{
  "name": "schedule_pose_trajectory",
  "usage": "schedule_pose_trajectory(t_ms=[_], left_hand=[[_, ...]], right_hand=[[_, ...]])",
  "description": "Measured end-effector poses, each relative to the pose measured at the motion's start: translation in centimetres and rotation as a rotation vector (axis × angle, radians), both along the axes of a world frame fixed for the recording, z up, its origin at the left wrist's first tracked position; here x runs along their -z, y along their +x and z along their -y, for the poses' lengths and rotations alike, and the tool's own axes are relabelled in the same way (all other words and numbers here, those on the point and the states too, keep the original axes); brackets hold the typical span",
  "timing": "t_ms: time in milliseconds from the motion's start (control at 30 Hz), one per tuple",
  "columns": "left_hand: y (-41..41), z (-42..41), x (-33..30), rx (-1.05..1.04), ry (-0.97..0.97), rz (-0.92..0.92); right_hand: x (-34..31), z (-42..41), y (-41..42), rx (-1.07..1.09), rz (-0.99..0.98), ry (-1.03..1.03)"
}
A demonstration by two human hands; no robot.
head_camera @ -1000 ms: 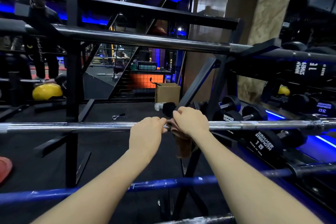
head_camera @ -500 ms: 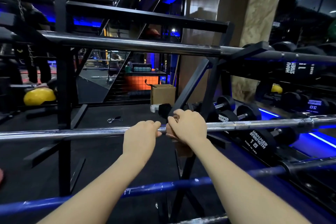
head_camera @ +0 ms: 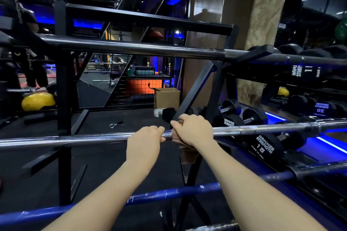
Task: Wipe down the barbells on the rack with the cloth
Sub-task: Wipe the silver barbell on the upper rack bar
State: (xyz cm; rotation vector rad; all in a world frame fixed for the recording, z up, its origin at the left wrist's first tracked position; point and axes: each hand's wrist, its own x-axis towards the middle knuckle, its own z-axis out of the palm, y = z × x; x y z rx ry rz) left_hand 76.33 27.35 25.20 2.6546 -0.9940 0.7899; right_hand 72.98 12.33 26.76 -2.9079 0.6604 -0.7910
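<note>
Here we are standing at the black rack with both arms stretched out, and we are counting four barbells lying across it. Our left hand is curling its fingers over the chrome barbell, the second one down, gripping the bare shaft. Our right hand is sitting just beside it on the same bar, its fingers wrapping round the brown cloth and pressing it against the metal; one loose end of the cloth is hanging down below the bar. The two hands are nearly touching.

Above them, the dark steel barbell is resting on the top pegs. Below our forearms, the blue barbell is running across, its paint chipping in small white spots. At the bottom edge we are seeing only a short stretch of a fourth grey barbell.

To the right, we are counting several black dumbbells on a shelf lit in blue, one marked 15 and another marked 20. Farther back, one cardboard box is standing on the floor, one spring collar is lying on the dark mat, and one yellow ball is sitting at the left.
</note>
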Motion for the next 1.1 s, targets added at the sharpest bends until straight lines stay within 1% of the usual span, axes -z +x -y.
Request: schedule_pose_trajectory(t_ms=[133,200,300,333,433,500,633,700,800,867,967,1100], left_hand=[[-0.1,0.0,0.0,-0.001,0.006,-0.005],[-0.1,0.0,-0.1,-0.002,0.0,-0.011],[0.0,0.2,0.0,-0.01,0.007,-0.009],[0.1,0.2,0.1,-0.008,0.007,-0.006],[0.2,0.3,0.1,-0.007,0.004,0.003],[0.3,0.1,0.0,-0.01,0.006,0.015],[0.2,0.1,0.0,0.002,0.005,0.002],[0.3,0.1,-0.2,0.006,0.013,-0.007],[0.3,0.2,-0.4,-0.008,0.017,-0.029],[0.2,0.2,-0.7,-0.018,0.017,-0.033],[-0.1,0.2,-1.0,-0.015,0.011,-0.054],[-0.6,0.0,-1.2,-0.021,0.013,-0.054]], right_hand=[[4.0,0.4,-2.8,-0.191,0.287,-0.125],[6.1,0.3,-4.0,-0.182,0.371,-0.18],[6.4,0.1,-3.7,-0.143,0.454,-0.213],[5.7,0.1,-3.1,-0.128,0.426,-0.182],[2.3,0.3,-1.4,-0.071,0.209,-0.051],[1.7,0.5,-1.1,-0.064,0.135,-0.04],[2.7,0.5,-2.4,-0.156,0.182,-0.033],[2.5,0.4,-2.7,-0.166,0.161,-0.085],[2.1,-0.3,-3.2,-0.173,0.181,-0.163],[1.6,-0.8,-3.6,-0.176,0.17,-0.196],[0.4,-1.4,-4.6,-0.203,0.091,-0.261],[0.2,-2.1,-6.5,-0.199,0.041,-0.235]])
